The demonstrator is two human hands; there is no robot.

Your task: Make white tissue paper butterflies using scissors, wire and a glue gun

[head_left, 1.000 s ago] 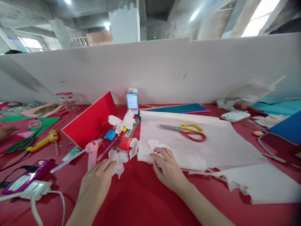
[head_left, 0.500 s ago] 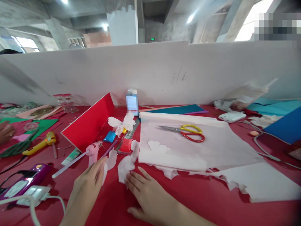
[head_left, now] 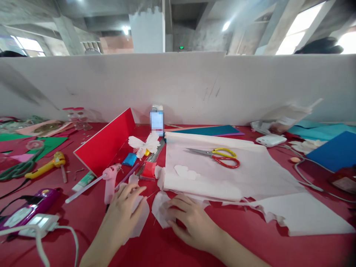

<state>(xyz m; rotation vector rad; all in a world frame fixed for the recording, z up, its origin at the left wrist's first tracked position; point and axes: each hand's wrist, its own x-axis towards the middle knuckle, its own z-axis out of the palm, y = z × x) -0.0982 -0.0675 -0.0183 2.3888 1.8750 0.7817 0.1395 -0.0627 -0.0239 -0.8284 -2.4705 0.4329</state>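
While the left hand (head_left: 119,211) lies with its fingers curved over a pale pink crepe-paper petal (head_left: 141,215), the right hand (head_left: 191,218) rests palm-down, fingers loosely spread, on a crumpled second petal (head_left: 159,209), pressing it against the red tablecloth (head_left: 250,237). Whether the left thumb pinches from beneath cannot be told, as the hand and paper hide it. Both petals lie on the cloth near the lower left corner of a wide, pale pink crepe-paper sheet (head_left: 222,174), and the crumpled one sits just below that sheet's near edge, which turns ragged further right. Just beside the left hand stands a pink hot-glue gun (head_left: 109,181), with a long translucent glue stick (head_left: 83,189) reaching out from its back toward the table's left side. Red cloth runs on beneath both forearms to the bottom of the view. Beyond the hands, a folded red card (head_left: 105,142) stands angled, next to a white paper flower (head_left: 143,142), a small blue packet (head_left: 129,159) and a bundle of thin metal wires (head_left: 152,157). Scissors with yellow and red handles (head_left: 213,155) lie on the sheet, well apart from both hands. Along the far edge of the table rises a white partition (head_left: 178,85).
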